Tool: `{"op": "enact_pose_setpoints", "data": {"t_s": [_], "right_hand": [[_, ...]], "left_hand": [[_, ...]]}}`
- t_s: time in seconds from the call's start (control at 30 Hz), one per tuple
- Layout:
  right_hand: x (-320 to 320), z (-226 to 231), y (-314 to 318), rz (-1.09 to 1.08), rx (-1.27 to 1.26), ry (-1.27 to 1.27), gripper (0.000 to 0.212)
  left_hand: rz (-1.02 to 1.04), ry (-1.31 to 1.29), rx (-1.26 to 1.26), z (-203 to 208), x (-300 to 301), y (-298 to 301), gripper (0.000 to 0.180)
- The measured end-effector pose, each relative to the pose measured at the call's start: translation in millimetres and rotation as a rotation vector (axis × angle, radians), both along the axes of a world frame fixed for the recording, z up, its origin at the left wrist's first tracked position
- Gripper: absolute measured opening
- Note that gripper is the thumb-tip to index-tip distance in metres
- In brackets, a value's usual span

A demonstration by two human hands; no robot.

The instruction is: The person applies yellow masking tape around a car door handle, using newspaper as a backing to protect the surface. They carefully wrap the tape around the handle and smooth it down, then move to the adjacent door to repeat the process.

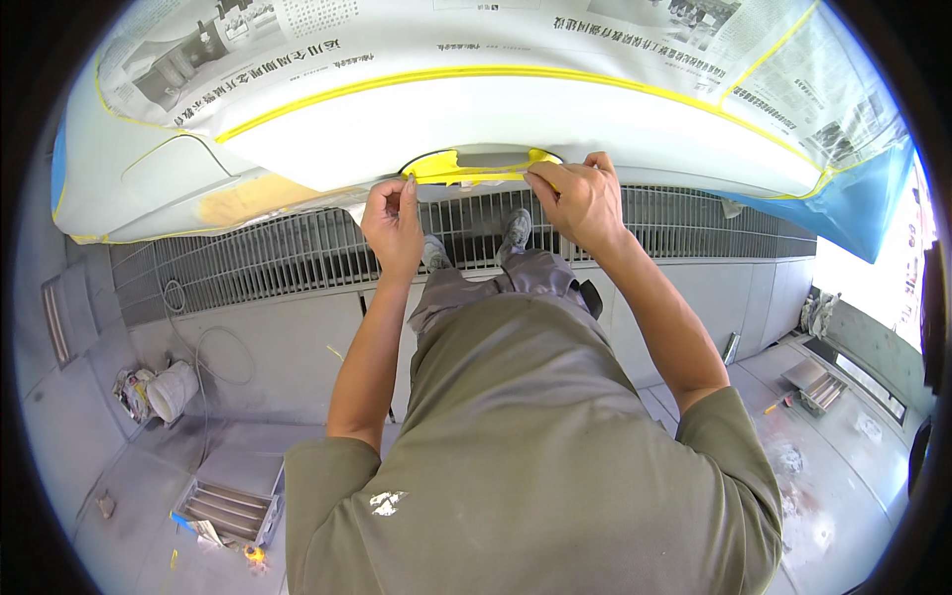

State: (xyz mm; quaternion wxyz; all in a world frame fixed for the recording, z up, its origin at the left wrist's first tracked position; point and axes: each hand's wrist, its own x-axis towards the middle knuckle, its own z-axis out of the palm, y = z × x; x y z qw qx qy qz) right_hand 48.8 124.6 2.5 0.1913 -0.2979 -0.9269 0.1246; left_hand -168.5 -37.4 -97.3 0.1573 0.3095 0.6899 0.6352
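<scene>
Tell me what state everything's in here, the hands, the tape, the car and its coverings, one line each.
Left hand: pinched at the left end of the handle tape
Right hand: pinched at its right end
Handle tape: stretched across the handle area
Long yellow tape: stuck along the newspaper's edge
Newspaper: spread over the upper car
Car panel: pale, bare of paper
Blue sheet: draped at the right end

Bright, right-side glare, curved edges

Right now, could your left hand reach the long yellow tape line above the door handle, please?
Probably yes: only white door panel lies between the left hand and that long tape line.
</scene>
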Motion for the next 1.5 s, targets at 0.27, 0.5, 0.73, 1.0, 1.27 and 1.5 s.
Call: {"op": "enact_pose_setpoints", "data": {"t_s": [0.27, 0.5, 0.73, 1.0, 1.27, 1.5], "right_hand": [[-2.4, -3.3, 3.9, -0.055, -0.008, -0.014, 0.012], [-4.2, -5.5, 1.1, -0.042, -0.009, 0.015, 0.014], [-8.4, -3.5, 2.0, -0.033, -0.007, 0.032, 0.014], [-6.6, -9.8, 2.0, -0.033, 0.085, -0.044, 0.014], [28.7, -1.6, 21.7, -0.012, 0.138, -0.059, 0.011], [39.3, -12.7, 29.0, -0.143, 0.012, -0.034, 0.011]], "left_hand": [[-0.073, -0.077, 0.082, -5.1, 1.3, 7.7, 0.013], [-0.068, -0.204, 0.089, -3.5, 6.6, 2.8, 0.014], [-0.046, -0.204, 0.058, -10.0, 7.0, 3.0, 0.017], [0.101, 0.277, -0.107, -4.3, 9.4, 1.8, 0.016], [-0.358, 1.013, -0.315, 3.0, -0.5, -9.5, 0.053], [-0.388, 1.023, -0.341, 8.7, 14.6, -10.3, 0.062]]}}
